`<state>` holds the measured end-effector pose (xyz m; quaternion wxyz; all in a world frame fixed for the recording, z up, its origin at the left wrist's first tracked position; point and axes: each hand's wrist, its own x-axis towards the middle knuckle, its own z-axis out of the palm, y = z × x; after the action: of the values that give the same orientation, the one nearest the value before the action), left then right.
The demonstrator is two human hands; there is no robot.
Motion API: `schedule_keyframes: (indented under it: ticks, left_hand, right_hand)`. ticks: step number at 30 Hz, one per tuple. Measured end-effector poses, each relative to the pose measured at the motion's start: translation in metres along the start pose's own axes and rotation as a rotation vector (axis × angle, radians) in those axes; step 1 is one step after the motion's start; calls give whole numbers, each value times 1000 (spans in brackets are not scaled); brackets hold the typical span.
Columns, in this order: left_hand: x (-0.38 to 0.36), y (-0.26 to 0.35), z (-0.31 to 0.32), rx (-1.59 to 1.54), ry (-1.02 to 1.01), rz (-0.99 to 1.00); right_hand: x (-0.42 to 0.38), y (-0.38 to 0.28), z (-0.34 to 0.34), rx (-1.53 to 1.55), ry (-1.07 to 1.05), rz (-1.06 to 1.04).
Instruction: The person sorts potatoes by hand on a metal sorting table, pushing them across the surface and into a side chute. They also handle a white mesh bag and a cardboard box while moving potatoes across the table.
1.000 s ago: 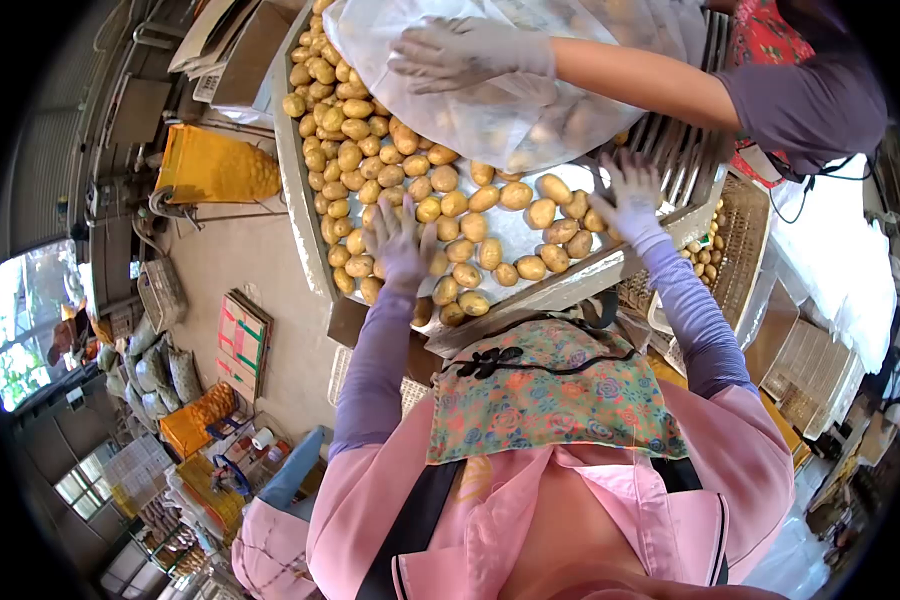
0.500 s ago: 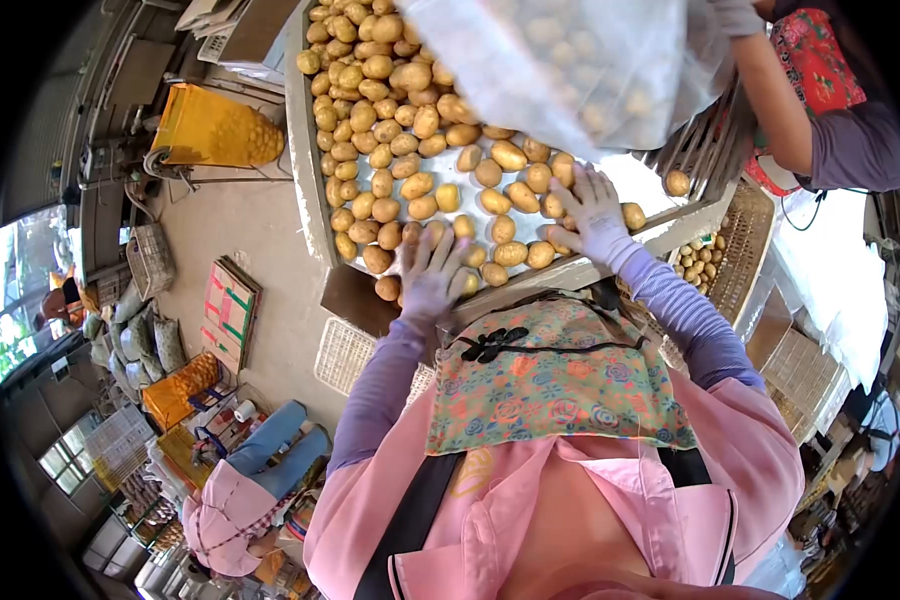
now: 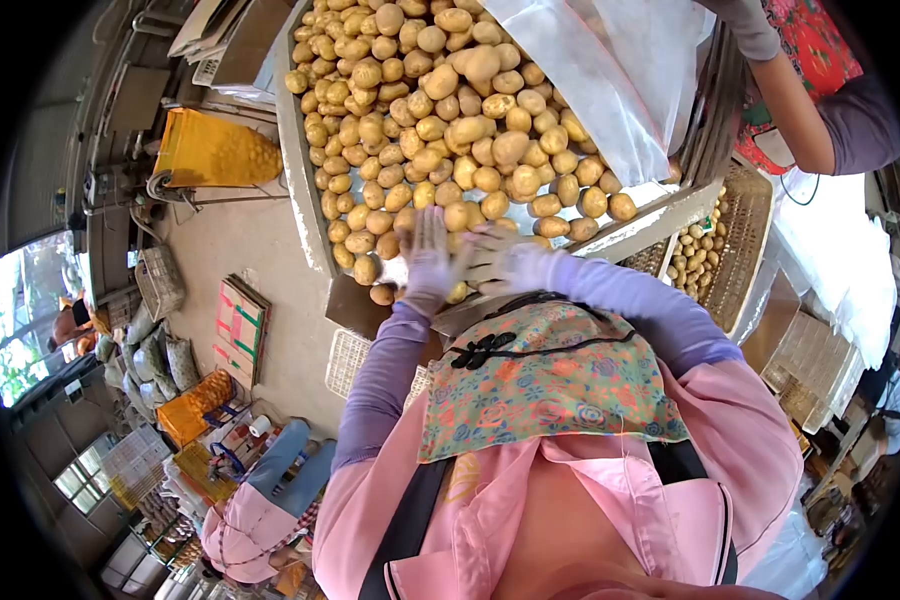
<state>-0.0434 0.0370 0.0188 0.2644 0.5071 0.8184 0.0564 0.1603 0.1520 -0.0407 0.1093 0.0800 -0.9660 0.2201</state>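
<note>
A large heap of potatoes (image 3: 420,130) covers the white-surfaced sorting table (image 3: 313,225). At the table's near edge, my gloved left hand (image 3: 430,262) lies with fingers stretched out against the nearest potatoes. My right hand (image 3: 510,262), gloved too and slightly blurred, is close beside it with fingers apart, pointing left over the potatoes at the edge. Neither hand grips a potato. A clear plastic bag (image 3: 620,90) slants down onto the right side of the table, by the heap.
A co-worker's arm (image 3: 795,120) reaches in at the upper right, near the bag. Right of the table is a woven basket (image 3: 748,235) with small potatoes. A yellow sack (image 3: 205,150) stands to the left. A cardboard box (image 3: 355,303) adjoins the table's near left corner.
Many more potatoes now cover the table. The plastic bag has dropped lower and looks emptier. My right hand has moved left, next to my left hand, which has barely shifted.
</note>
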Motion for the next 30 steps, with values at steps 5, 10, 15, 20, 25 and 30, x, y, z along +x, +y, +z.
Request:
schedule_keyframes:
  ticks: [5, 10, 15, 20, 25, 30]
  left_hand:
    - [49, -6, 26, 179, 455, 232]
    - [69, 38, 31, 236, 341, 16]
    - [-34, -22, 35, 200, 301, 255]
    - [-107, -92, 35, 336, 357, 198]
    - [-59, -140, 25, 401, 548, 92]
    - [41, 2, 17, 60, 325, -198]
  right_hand:
    - [-75, 30, -90, -58, 51, 394]
    - [-78, 42, -110, -228, -89, 584]
    - [-43, 26, -108, -198, -427, 511]
    - [-2, 35, -76, -75, -344, 184]
    - [60, 11, -32, -96, -297, 111]
    - [44, -26, -3, 107, -91, -6]
